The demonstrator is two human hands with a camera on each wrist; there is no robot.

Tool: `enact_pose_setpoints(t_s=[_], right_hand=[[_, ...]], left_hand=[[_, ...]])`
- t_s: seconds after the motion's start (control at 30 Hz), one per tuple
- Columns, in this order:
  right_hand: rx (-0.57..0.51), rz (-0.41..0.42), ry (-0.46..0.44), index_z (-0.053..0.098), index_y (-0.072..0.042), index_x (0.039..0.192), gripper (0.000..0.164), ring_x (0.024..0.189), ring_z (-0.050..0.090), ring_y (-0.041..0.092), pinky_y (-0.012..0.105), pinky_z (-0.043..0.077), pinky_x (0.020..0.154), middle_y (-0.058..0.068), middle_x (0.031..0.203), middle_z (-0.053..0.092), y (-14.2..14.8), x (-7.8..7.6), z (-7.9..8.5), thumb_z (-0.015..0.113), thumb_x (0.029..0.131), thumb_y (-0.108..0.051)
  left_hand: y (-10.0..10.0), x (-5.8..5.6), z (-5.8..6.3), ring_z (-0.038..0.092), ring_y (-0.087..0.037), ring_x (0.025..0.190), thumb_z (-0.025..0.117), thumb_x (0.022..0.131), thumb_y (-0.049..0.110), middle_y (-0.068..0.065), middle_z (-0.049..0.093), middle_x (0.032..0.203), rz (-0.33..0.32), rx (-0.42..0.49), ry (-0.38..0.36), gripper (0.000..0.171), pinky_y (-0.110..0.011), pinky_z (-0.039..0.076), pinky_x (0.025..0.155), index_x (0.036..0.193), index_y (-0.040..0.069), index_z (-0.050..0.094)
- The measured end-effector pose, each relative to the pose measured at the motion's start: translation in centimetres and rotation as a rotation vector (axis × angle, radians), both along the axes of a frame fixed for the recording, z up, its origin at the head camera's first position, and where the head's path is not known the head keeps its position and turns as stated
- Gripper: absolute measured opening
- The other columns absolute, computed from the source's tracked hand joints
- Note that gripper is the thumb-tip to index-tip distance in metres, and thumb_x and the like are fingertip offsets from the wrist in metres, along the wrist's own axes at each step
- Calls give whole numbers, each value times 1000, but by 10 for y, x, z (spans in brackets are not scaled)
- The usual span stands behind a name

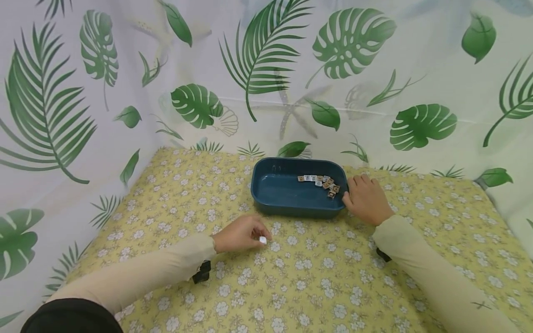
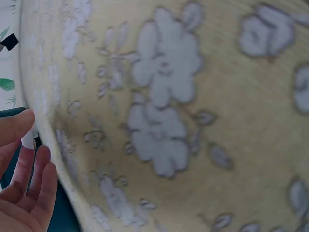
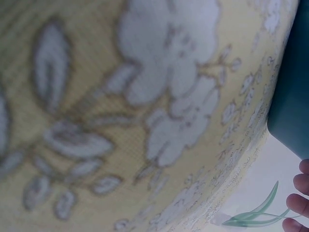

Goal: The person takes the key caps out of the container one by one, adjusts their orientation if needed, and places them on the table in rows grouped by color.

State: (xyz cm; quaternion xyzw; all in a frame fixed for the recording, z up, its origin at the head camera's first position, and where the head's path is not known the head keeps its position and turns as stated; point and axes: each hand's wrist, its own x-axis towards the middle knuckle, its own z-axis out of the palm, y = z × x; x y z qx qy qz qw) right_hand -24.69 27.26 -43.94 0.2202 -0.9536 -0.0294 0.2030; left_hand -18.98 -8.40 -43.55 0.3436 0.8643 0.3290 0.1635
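A dark teal rectangular tub (image 1: 291,210) stands on the cloth in the head view. Inside it, toward the right end, lie several small white and brown keycaps (image 1: 319,178). My left hand (image 1: 241,233) is in front of the tub's left part, pinching a small white keycap (image 1: 263,240) between thumb and fingertips. The left wrist view has the same hand (image 2: 24,179) at its left edge, the keycap (image 2: 30,137) partly covered by the thumb. At the tub's right end, my right hand (image 1: 368,199) grips the rim, with its fingertips (image 3: 301,200) showing in the right wrist view.
A yellow cloth with white flowers (image 1: 233,296) covers the table. Behind and to the left hangs a white curtain with green leaves (image 1: 258,60). Black wrist straps show under both sleeves (image 1: 137,275).
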Motion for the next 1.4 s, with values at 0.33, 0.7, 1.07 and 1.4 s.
enact_pose_setpoints(t_s=[0.33, 0.7, 1.07, 1.4], right_hand=[[22, -8, -7, 55, 8, 98, 30, 87, 53, 38, 50, 44, 70, 25, 94, 59, 0, 0, 3, 45, 92, -20], [17, -13, -20, 55, 9, 101, 32, 90, 54, 40, 52, 45, 74, 26, 96, 59, 1, -1, 1, 45, 92, -20], [19, -16, -19, 56, 8, 99, 31, 88, 54, 38, 51, 45, 72, 24, 94, 59, 2, -2, -1, 46, 91, -21], [26, -21, -32, 56, 8, 99, 31, 88, 54, 39, 52, 45, 75, 25, 95, 59, 1, -1, 1, 46, 92, -21]], left_hand=[[-1, 4, -9, 63, -13, 89, 73, 81, 9, -1, 68, 102, 42, 24, -71, 18, -23, 51, 77, 99, 13, 73], [-2, 5, -10, 61, -13, 88, 73, 81, 10, 0, 67, 101, 49, 34, -66, 21, -23, 50, 77, 102, 12, 73], [-9, 0, 6, 62, -16, 91, 76, 79, 19, -2, 69, 105, 4, -41, 15, 27, -24, 51, 76, 105, 11, 73], [-5, -29, 76, 63, -17, 92, 72, 83, 20, -5, 70, 104, -43, -114, 181, 22, -25, 52, 78, 104, 13, 73]])
